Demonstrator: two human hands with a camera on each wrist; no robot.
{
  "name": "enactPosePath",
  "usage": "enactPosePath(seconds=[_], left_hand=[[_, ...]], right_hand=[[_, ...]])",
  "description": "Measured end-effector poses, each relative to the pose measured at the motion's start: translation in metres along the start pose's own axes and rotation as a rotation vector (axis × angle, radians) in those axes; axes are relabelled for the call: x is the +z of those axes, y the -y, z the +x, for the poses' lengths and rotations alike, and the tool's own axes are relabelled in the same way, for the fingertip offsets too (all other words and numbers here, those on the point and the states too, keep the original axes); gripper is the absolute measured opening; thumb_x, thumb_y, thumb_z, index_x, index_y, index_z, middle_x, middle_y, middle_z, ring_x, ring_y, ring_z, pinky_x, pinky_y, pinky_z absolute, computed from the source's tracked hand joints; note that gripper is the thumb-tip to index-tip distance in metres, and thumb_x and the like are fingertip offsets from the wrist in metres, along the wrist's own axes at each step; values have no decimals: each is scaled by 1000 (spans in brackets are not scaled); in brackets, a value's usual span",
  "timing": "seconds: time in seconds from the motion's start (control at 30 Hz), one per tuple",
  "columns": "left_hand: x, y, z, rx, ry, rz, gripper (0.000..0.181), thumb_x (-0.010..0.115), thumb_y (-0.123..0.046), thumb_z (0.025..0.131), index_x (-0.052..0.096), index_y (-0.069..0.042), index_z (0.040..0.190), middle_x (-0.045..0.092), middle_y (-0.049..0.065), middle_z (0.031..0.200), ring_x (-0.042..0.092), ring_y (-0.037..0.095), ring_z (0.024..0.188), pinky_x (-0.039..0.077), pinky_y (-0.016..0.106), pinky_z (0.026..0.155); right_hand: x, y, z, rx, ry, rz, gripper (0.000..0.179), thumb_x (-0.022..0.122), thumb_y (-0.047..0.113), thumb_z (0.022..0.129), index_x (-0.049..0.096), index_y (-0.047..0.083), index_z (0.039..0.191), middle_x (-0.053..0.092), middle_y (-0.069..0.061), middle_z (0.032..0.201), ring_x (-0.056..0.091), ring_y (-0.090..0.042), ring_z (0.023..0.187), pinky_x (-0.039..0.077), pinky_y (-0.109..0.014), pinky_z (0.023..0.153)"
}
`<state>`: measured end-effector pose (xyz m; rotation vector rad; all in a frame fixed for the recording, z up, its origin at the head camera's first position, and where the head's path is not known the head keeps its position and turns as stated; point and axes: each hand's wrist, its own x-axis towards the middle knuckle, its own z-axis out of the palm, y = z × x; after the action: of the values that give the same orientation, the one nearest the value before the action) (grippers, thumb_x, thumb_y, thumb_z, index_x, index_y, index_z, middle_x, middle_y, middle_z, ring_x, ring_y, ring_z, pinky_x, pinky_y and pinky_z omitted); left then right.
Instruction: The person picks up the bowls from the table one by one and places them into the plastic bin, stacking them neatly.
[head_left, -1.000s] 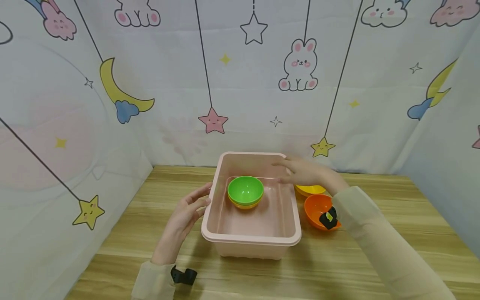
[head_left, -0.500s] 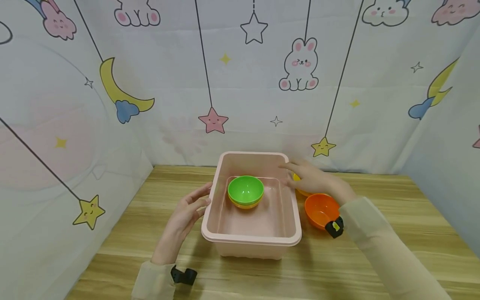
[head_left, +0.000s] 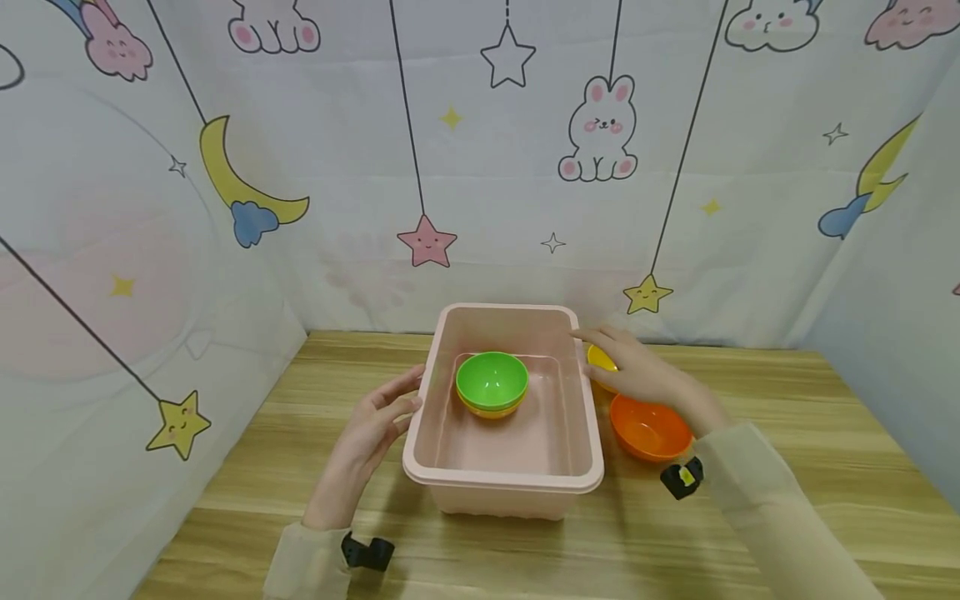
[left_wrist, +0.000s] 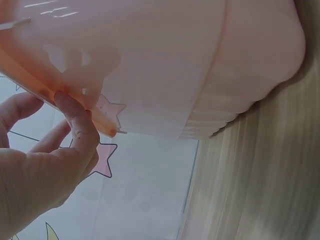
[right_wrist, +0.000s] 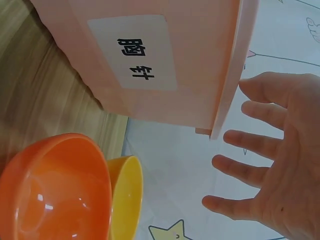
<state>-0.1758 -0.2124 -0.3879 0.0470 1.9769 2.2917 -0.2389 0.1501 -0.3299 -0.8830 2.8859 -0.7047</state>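
Observation:
A pale pink plastic bin stands on the table. Inside it sits a green bowl stacked on a yellowish bowl. My left hand touches the bin's left rim from outside with its fingertips, relaxed; the left wrist view shows them at the lip. My right hand is at the right rim, fingers spread and holding nothing. Its thumb tip is right at the lip in the right wrist view. Below that hand are an orange bowl and, partly hidden, a yellow bowl.
The wood-grain table ends at a white cartoon curtain behind and at both sides. A white label with black characters is on the bin's right side. Black camera mounts are worn at both wrists.
My right hand has drawn back to the right, from over the bin's interior to its right rim, uncovering more of the orange bowl. My left hand, the bin and the bowls stay put.

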Motion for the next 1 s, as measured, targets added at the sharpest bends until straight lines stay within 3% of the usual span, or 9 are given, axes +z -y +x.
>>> enactPosePath(seconds=[0.4, 0.67, 1.0], left_hand=[[0, 1, 0, 8, 13, -10, 58, 55, 0, 90, 37, 1, 145, 53, -3, 122, 54, 13, 116, 50, 26, 90], [0, 1, 1, 11, 18, -9, 58, 55, 0, 90, 37, 2, 145, 52, -2, 122, 56, 12, 113, 51, 25, 88], [0, 0, 1, 2, 11, -8, 58, 55, 0, 90, 37, 2, 145, 54, -4, 120, 55, 9, 112, 51, 25, 89]], right_hand=[[9, -5, -14, 26, -57, 10, 57, 54, 24, 97, 33, 18, 150, 32, -15, 154, 28, -40, 140, 27, -66, 108], [19, -13, -23, 31, -101, -20, 58, 60, 24, 94, 39, 13, 147, 40, -18, 148, 34, -40, 136, 28, -63, 110], [29, -21, -35, 98, -114, -75, 64, 64, 32, 91, 39, 14, 147, 37, -21, 149, 35, -46, 134, 30, -69, 104]])
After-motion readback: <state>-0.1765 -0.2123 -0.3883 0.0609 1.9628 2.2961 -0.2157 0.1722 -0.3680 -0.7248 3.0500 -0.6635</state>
